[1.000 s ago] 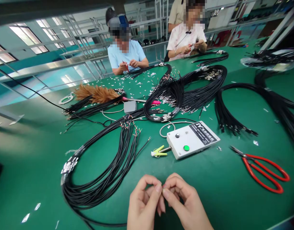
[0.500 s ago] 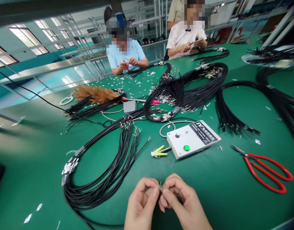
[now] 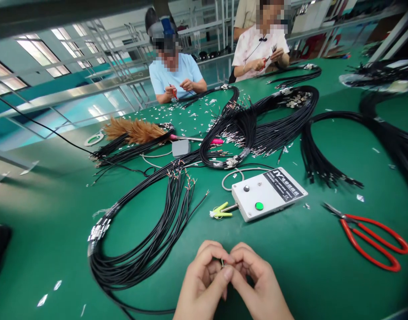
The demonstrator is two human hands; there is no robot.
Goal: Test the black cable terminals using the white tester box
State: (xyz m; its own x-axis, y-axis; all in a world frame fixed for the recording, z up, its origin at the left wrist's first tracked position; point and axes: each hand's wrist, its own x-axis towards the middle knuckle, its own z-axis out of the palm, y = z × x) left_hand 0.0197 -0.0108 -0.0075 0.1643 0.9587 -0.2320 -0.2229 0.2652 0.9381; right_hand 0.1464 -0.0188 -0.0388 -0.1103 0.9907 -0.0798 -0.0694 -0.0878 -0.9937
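Left of the hands a looped bundle of glossy black cables [image 3: 147,240] lies on the green mat. The left hand [image 3: 204,284] and right hand [image 3: 257,289] meet fingertip to fingertip, pinching a thin wire end [image 3: 223,262] between them. Ahead sits a flat white control box [image 3: 268,193]; far right, red-handled scissors [image 3: 370,238].

Ahead of me a white box [image 3: 268,193] with a green button sits on the green table [image 3: 40,213], red scissors [image 3: 370,238] to its right. A feather duster [image 3: 133,130] lies farther back. Two co-workers [image 3: 177,73] sit across, handling cables [image 3: 290,78].
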